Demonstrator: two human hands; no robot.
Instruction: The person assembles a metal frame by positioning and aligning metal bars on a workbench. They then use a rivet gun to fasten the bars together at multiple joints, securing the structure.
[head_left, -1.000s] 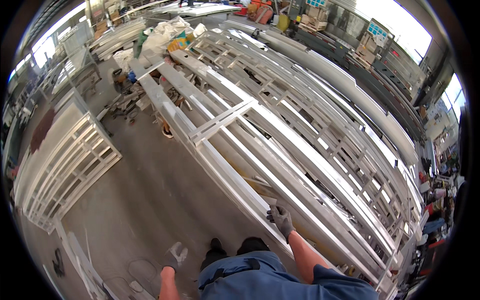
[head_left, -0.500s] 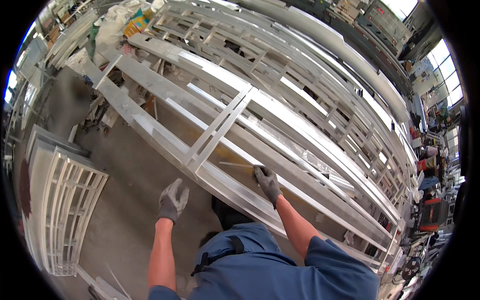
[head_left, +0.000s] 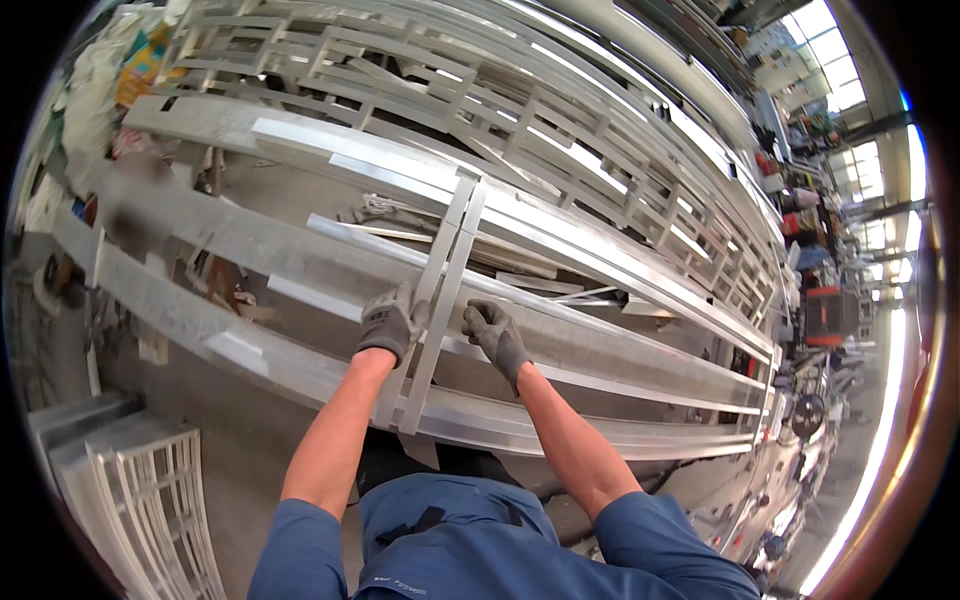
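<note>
My left hand (head_left: 388, 325), in a grey work glove, is at the left of two narrow metal crossbars (head_left: 452, 215) set close side by side. Its fingers are bent against that bar, and the thumb side overlaps it. Just right of the second crossbar (head_left: 462, 255), my gloved right hand (head_left: 495, 338) hovers over the long rails with its fingers curled together. What it may hold is too small or hidden to make out. Both crossbars lie across several long silvery metal rails (head_left: 600, 377).
Beyond the rails lie more ladder-like metal frames (head_left: 530, 125). At the lower left stands another slatted metal frame (head_left: 160, 500). Plastic bags (head_left: 100, 85) are heaped at the far left. An orange-and-black case (head_left: 830, 315) and a round fan-like object (head_left: 808, 416) are at the right.
My left hand has risen from beside the rails to the crossbar. My right hand, which held a thin rod, is now nearer the crossbars. The view has turned and shifted.
</note>
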